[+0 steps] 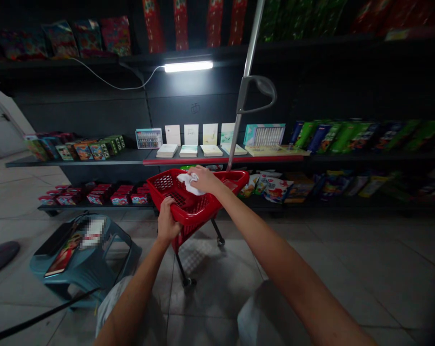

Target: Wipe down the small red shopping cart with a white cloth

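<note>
In front of me stands a small red shopping cart [203,215] with a perforated plastic basket and dark legs on wheels. My left hand [168,222] grips the near left rim of the basket, fingers curled over its edge. Over the basket, my right hand [204,179] is closed on a crumpled white cloth [190,183]. Whether the cloth touches the cart, I cannot tell. A metal pole [252,45] with a grey looped handle [257,93] rises behind the cart's right end.
Shelves behind hold booklets [191,135], boxed sets [265,134], green and blue snack packs [332,137] and small red boxes [100,193]. A tube light [188,66] glows above. To the left, a blue-green stool [84,262] carries flat items; a black strap [41,319] crosses the lower left.
</note>
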Motion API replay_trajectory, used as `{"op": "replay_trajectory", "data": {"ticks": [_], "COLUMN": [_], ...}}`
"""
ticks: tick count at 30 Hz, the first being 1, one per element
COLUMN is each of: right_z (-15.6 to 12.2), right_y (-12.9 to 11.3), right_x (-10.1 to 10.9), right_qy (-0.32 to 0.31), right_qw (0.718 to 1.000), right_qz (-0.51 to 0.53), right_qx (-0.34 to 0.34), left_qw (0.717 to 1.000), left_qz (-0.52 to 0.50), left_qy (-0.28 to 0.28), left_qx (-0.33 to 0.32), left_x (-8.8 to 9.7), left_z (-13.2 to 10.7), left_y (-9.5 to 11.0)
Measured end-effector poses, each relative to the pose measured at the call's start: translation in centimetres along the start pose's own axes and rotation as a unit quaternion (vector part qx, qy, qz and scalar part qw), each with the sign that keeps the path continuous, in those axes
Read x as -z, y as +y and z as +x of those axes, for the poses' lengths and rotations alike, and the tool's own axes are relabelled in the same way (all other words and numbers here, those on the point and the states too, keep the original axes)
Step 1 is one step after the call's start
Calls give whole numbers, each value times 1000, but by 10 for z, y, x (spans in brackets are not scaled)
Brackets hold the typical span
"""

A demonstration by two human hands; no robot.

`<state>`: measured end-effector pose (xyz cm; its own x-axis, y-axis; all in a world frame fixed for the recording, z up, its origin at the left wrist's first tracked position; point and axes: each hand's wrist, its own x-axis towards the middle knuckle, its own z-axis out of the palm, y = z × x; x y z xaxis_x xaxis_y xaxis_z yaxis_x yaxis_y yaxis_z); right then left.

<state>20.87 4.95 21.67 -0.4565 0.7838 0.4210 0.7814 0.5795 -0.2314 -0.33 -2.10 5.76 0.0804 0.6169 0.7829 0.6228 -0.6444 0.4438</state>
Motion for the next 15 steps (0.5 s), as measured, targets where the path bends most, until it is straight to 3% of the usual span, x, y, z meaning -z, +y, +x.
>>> {"op": "replay_trajectory", "data": {"ticks": [3,7,10,15], "right_z": [-23,-63,-86,-100], "right_y": [14,47,65,64], "right_x": [11,20,19,10], "right_qy": [94,105,157,216], "right_qw": [995,993,984,970], "right_qz": [4,10,24,22], "right_qx": [-20,-53,-77,-107], "left_qw": [1000,1000,1000,1000], "left_qz": [4,-5,-10,-11], "left_qy": [-9,-9,-10,2], "left_qx": [-4,-2,2,24], "left_x": [2,0,-3,-5], "left_z": [0,1,1,-1], "left_y": [-2,0,4,1]}}
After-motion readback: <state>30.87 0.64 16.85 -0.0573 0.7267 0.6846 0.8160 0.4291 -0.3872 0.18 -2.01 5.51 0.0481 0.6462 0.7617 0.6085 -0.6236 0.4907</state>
